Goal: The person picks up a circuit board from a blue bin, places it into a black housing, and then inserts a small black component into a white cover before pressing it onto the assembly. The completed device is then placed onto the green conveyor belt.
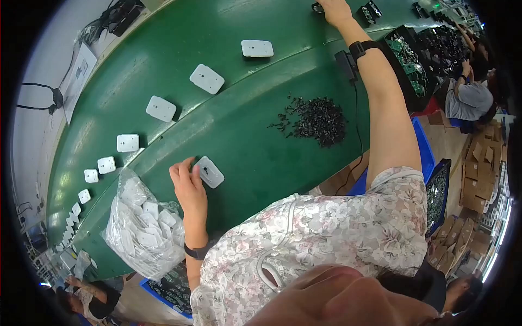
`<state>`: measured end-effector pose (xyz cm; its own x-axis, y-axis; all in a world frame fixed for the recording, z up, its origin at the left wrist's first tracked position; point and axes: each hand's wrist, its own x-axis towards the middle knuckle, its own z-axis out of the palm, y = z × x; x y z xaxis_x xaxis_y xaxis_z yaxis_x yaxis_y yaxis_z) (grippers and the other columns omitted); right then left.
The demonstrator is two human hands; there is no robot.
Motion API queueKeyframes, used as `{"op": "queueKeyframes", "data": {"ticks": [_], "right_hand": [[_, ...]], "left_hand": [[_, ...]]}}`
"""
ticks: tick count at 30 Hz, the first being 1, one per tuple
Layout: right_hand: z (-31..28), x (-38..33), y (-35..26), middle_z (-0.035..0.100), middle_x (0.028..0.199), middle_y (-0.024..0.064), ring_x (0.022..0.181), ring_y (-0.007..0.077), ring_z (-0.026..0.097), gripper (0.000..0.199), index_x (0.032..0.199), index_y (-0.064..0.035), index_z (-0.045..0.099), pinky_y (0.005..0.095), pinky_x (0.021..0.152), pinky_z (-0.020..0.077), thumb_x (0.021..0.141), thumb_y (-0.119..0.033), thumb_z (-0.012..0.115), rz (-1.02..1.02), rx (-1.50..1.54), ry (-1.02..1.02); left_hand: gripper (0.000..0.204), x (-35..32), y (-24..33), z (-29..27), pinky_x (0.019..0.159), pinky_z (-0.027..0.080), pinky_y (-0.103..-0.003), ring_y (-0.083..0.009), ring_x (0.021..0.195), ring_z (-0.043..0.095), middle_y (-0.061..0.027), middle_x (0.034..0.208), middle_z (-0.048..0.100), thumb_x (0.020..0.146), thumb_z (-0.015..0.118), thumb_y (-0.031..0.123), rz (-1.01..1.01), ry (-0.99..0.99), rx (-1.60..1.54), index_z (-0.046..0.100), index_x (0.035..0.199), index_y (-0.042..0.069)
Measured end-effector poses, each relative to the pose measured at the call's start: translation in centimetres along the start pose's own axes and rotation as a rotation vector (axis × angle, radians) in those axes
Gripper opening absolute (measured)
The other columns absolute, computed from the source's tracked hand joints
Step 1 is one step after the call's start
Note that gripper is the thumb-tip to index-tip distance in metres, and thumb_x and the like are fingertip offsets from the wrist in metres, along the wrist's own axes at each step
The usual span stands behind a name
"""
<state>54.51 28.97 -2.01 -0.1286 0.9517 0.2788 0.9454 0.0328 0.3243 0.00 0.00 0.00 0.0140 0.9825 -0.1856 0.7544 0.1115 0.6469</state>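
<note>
My left hand [188, 182] is at the near middle of the green table, its thumb and fingers closed at the left edge of a white plastic cover [211, 173]. This cover is rounded and shows a dark spot in its middle. Far off at the top edge, my right hand [333, 7] has its fingers around a small black part [317, 8]; the frame cuts off some of that hand. Between my arms lies a pile of small black pieces [321, 122]. A clear bag [144, 228] full of white covers rests left of my left hand.
A curved row of white housings [207, 79] runs along the table seam. Black trays [408, 65] of green circuit boards and black parts stand at the right. A black cable [357, 125] hangs over the table edge. Other people [470, 98] sit along the table.
</note>
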Motion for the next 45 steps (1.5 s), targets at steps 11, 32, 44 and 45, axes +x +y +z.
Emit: {"op": "queueKeyframes", "data": {"ticks": [11,32,44,45], "right_hand": [[-19.3,-16.0,-19.5,0.051,0.108,0.0105,0.099,0.0229,0.054,0.042,0.116,-0.0071,0.054,0.031,0.085,0.0451,0.078,-0.014,0.071,-0.39,1.145,0.063],[-22.7,-24.6,-28.6,0.062,0.11,0.0124,0.101,0.0321,0.058,0.043,0.114,-0.0044,0.06,0.0363,0.086,0.0473,0.073,-0.002,0.07,-0.433,1.083,-0.11],[-22.1,-21.5,-33.7,0.063,0.105,0.0082,0.096,0.0268,0.058,0.039,0.111,-0.0065,0.063,0.0355,0.081,0.0483,0.073,-0.009,0.07,-0.654,0.977,-0.046],[-22.0,-21.5,-33.7,0.063,0.105,0.0081,0.095,0.0267,0.058,0.04,0.111,-0.0068,0.063,0.0356,0.081,0.0483,0.073,-0.009,0.07,-0.651,0.963,-0.045]], "left_hand": [[0.058,-2.1,0.8,2.9,0.086,0.042,-0.043,-0.0383,0.098,0.05,-0.019,0.109,0.052,0.073,0.075,0.021,0.406,0.328,0.323,0.047,0.119,0.0],[0.056,-3.2,-2.2,2.2,0.094,0.04,-0.04,-0.0291,0.109,0.053,-0.0101,0.114,0.058,0.073,0.065,-0.002,0.566,0.265,-0.047,0.05,0.127,0.009],[0.054,-4.1,-3.9,1.6,0.099,0.042,-0.037,-0.0274,0.122,0.051,-0.0088,0.132,0.054,0.076,0.045,-0.01,0.543,0.234,-0.118,0.056,0.125,0.009],[0.055,-4.0,-3.9,1.4,0.1,0.041,-0.037,-0.0265,0.123,0.05,-0.0077,0.133,0.054,0.075,0.045,-0.009,0.569,0.2,-0.043,0.056,0.126,0.01]]}}
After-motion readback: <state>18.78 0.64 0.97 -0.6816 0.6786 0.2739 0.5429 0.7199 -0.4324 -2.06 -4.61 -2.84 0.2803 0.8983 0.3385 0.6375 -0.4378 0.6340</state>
